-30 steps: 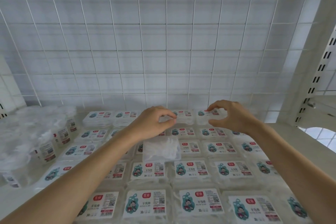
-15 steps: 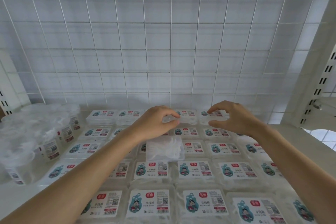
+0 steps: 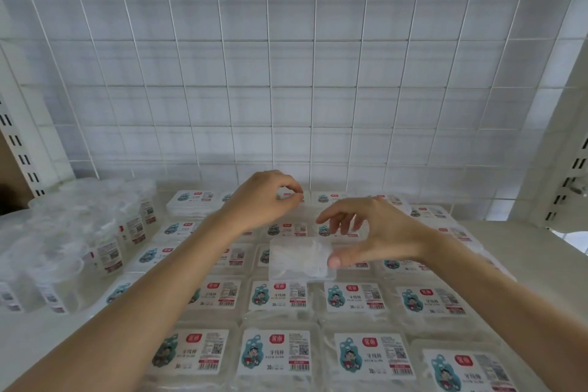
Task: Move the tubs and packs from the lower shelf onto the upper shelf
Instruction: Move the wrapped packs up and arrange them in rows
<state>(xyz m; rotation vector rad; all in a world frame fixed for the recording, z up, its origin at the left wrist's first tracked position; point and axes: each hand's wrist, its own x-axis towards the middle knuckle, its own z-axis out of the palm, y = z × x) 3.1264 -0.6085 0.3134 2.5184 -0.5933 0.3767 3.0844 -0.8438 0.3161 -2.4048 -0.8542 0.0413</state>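
**A:** Well, where are the packs?

**B:** Flat clear packs [image 3: 280, 296] with printed labels lie in tidy rows over most of the shelf [image 3: 525, 248], from the near edge to the back. Each label shows a cartoon figure, a red badge and a barcode. Whether this is the upper or the lower shelf I cannot tell.

**A:** And the tubs?

**B:** Clear round tubs [image 3: 105, 251] stand crowded together on the left side of the same shelf, just beside the rows of packs.

**A:** Anything out of line?

**B:** One unlabelled pack [image 3: 296, 259] lies on top of the labelled ones in the middle rows, with white contents showing through it.

**A:** What is the right hand doing?

**B:** The right hand [image 3: 385, 232] is spread wide over that pack's right end. Its fingers [image 3: 342, 223] are fanned above the far edge and its thumb [image 3: 335, 261] is at the near right corner. It grips nothing that I can see.

**A:** The left hand?

**B:** The left hand [image 3: 261, 200] reaches over the back rows with its fingers curled and the tips close together. I cannot tell whether it pinches a pack there.

**A:** Behind them?

**B:** A white wire grid [image 3: 286, 73] backs the shelf, and a slotted upright [image 3: 572, 188] stands at the right.
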